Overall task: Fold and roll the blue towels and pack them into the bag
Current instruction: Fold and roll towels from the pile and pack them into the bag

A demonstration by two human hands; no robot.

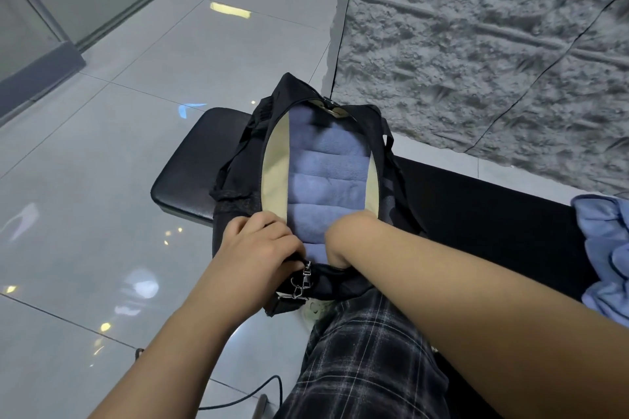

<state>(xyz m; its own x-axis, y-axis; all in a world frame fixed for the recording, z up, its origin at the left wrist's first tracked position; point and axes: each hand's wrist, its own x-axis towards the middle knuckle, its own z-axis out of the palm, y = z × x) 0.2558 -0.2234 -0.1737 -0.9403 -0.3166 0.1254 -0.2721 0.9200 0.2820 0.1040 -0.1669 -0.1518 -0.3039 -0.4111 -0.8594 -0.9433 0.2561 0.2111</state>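
A black bag (238, 160) with a beige lining lies open on a black bench (190, 160), its mouth facing up. Several rolled blue towels (326, 177) fill it side by side. My left hand (262, 245) grips the near left rim of the bag beside the zip pulls. My right hand (335, 241) reaches down into the near end of the bag; its fingers are hidden below the wrist among the towels. More loose blue towels (602, 248) lie heaped on the bench at the right edge.
The bench runs from the bag to the right, next to a rough grey wall (476, 44). Glossy floor tiles (119, 146) spread to the left. My leg in plaid trousers (357, 360) is below the bag, and a black cable (252, 395) lies on the floor.
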